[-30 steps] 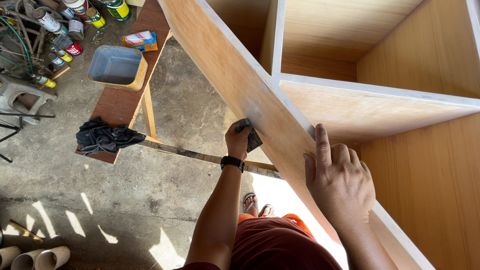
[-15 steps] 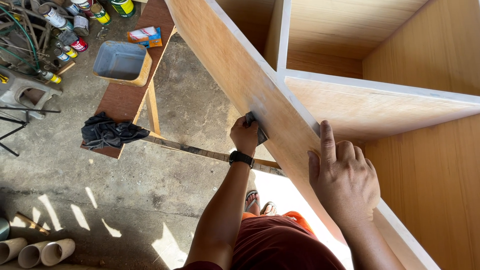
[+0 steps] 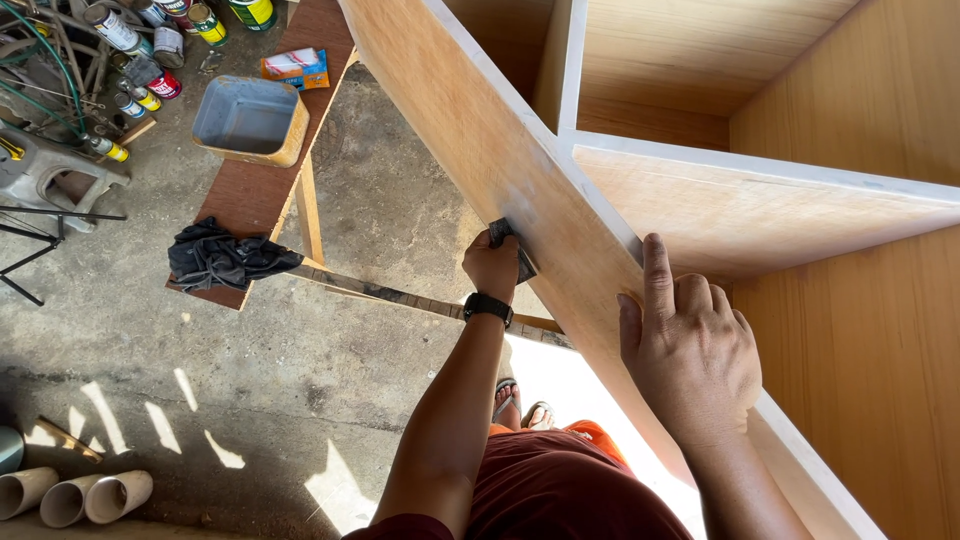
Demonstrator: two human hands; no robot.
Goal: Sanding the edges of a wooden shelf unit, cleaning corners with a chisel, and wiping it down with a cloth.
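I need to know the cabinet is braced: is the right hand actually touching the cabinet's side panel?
Touching. The head view shows the right hand lying flat over the side panel edge, fingers on the wood.

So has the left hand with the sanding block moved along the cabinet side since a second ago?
Cannot tell. The left hand presses the sanding block on the cabinet side panel, about as far below the divider joint as before; the camera shifted.

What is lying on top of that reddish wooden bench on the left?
On the bench sit a grey-lined rectangular tub, a small orange and white box and a crumpled dark cloth draped over its near end. What lies under the cloth is covered.
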